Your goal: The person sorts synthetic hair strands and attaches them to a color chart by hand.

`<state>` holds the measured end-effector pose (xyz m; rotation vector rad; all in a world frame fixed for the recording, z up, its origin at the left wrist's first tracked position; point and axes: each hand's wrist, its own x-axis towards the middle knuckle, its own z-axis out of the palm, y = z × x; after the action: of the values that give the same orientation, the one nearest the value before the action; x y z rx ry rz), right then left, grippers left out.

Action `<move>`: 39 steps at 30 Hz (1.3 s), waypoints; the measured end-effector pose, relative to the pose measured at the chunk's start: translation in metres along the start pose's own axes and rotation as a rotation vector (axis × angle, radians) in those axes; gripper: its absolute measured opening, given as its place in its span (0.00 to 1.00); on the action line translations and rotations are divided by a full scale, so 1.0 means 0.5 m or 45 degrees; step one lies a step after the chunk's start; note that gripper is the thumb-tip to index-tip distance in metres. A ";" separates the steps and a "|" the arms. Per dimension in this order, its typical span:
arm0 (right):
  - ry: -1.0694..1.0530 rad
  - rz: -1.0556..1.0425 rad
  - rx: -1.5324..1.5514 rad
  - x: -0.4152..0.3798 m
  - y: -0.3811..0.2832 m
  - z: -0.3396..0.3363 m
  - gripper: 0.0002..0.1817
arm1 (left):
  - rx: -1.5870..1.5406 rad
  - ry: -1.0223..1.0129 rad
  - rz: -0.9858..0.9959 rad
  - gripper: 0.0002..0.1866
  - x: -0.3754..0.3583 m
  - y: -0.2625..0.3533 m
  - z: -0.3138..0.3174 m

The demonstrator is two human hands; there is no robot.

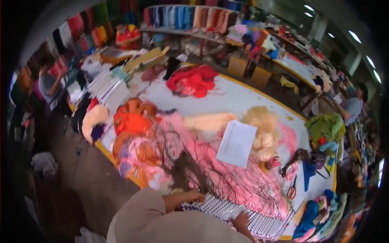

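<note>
My left hand [194, 197] rests at the upper left end of a white panel with rows of dark marks [221, 207]; its fingers are curled, and what they pinch, if anything, is hidden. Lower on the same panel is my right hand [242, 220], smeared by motion, so its fingers cannot be read. Pink yarn with dark loose strands [243, 182] spreads over the table just beyond the panel. A darker brown clump of strands [187, 170] lies past my left hand. On the pink yarn sits a printed paper sheet [236, 143].
Scissors [291, 191], a red-pink thread cone [272, 163] and a blue tool [308, 174] lie to the right. Orange yarn [135, 121], red yarn [192, 80] and cream yarn [263, 135] cover parts of the white table [243, 93]. Other people [50, 83] stand around the room.
</note>
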<state>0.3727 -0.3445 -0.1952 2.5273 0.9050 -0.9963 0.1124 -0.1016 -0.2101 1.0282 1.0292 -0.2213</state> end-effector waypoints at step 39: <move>0.250 0.122 -0.146 0.240 -0.016 0.017 0.59 | -0.135 -0.035 0.016 0.10 0.000 -0.013 0.005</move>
<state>0.4312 -0.2879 -0.2841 2.5757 0.8568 -0.6573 0.1100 -0.1073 -0.2136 0.9336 0.9989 -0.1684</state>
